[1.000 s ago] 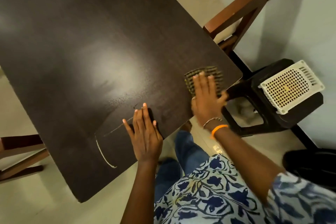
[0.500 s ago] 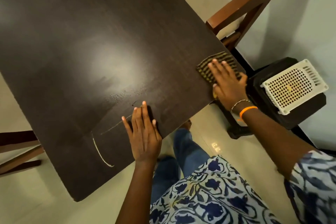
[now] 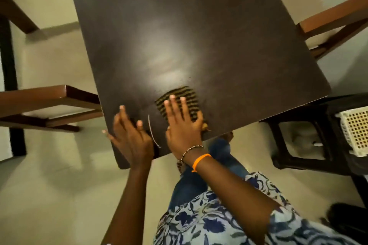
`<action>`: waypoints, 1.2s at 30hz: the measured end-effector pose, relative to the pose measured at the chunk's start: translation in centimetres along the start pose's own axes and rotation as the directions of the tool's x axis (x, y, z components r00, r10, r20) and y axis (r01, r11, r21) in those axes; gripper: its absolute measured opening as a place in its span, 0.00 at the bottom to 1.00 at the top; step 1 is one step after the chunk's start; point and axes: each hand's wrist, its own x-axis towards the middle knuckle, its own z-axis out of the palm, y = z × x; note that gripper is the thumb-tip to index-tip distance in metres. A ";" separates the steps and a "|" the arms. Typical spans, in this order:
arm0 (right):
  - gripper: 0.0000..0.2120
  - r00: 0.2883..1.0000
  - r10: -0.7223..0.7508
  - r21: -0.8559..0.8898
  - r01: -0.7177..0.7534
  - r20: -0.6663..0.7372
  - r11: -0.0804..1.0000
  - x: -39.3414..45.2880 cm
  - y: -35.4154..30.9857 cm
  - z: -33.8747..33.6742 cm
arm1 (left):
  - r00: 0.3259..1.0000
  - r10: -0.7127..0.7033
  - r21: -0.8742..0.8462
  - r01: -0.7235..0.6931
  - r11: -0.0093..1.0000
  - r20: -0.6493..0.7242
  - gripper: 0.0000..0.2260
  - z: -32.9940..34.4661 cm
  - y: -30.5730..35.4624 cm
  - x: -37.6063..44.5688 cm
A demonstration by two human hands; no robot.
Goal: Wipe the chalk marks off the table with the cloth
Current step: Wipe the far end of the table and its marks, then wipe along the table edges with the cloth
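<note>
Head view, one item per entry. Surface (image 3: 199,26): dark brown wood-grain top, glossy, with a pale glare patch at its middle; its near corner points toward the person. Cloth (image 3: 179,99): dark with tan stripes, lying flat on the surface close to the near edge, just inside the near corner. Right hand (image 3: 182,123): palm down, fingers spread and extended, pressed flat onto the near half of the cloth; not clenched around it; a beaded bracelet and an orange band sit at the wrist. Chalk mark (image 3: 152,132): a thin white curved line on the surface between the two hands, just left of the cloth, running toward the near edge. Left hand (image 3: 130,135): released, fingers splayed, resting flat at the near left edge of the surface beside the chalk mark, holding nothing. Chairs: brown wooden frames, one off the left edge (image 3: 49,103), one off the right edge (image 3: 328,24). Stool (image 3: 294,135): black, off the near right edge, carrying a white perforated basket (image 3: 354,131). Floor (image 3: 59,185): pale tile.
</note>
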 end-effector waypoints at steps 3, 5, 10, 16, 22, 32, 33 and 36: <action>0.33 0.918 -0.387 -0.085 0.393 0.082 0.915 1.5 2.5 -0.8 | 0.994 -0.104 0.060 0.106 0.993 -0.024 0.24 -1.4 -4.1 1.4; 0.31 0.876 -0.475 -0.161 0.482 0.083 0.861 2.8 7.0 -2.0 | 0.993 -0.121 0.083 0.121 0.989 -0.009 0.23 -1.7 -5.6 1.2; 0.31 0.994 0.066 -0.150 -0.078 -0.084 0.986 5.2 18.2 -5.4 | 0.978 -0.206 0.032 0.206 0.978 -0.012 0.22 -1.6 -7.1 0.8; 0.31 0.810 0.551 0.088 -0.545 -0.199 0.834 7.0 11.3 -4.3 | 0.954 -0.296 -0.050 0.294 0.954 -0.035 0.22 -1.3 -7.2 1.0; 0.35 0.998 0.039 -0.030 -0.041 -0.058 0.999 5.0 -5.6 1.0 | 0.967 -0.255 -0.065 0.254 0.965 -0.010 0.21 -1.2 -7.4 1.2; 0.32 0.986 -0.160 -0.171 0.152 -0.035 0.973 6.7 5.7 -2.0 | 0.942 -0.336 -0.161 0.335 0.928 0.023 0.19 -1.1 -7.4 0.8; 0.32 0.997 -0.036 -0.148 0.026 -0.067 0.989 7.0 8.3 -2.8 | 0.943 -0.333 -0.163 0.332 0.929 0.023 0.19 -1.0 -7.4 0.8; 0.31 0.948 0.296 -0.053 -0.303 -0.119 0.951 7.2 12.6 -4.2 | 0.954 -0.301 -0.150 0.300 0.942 0.017 0.20 -0.7 -7.4 0.7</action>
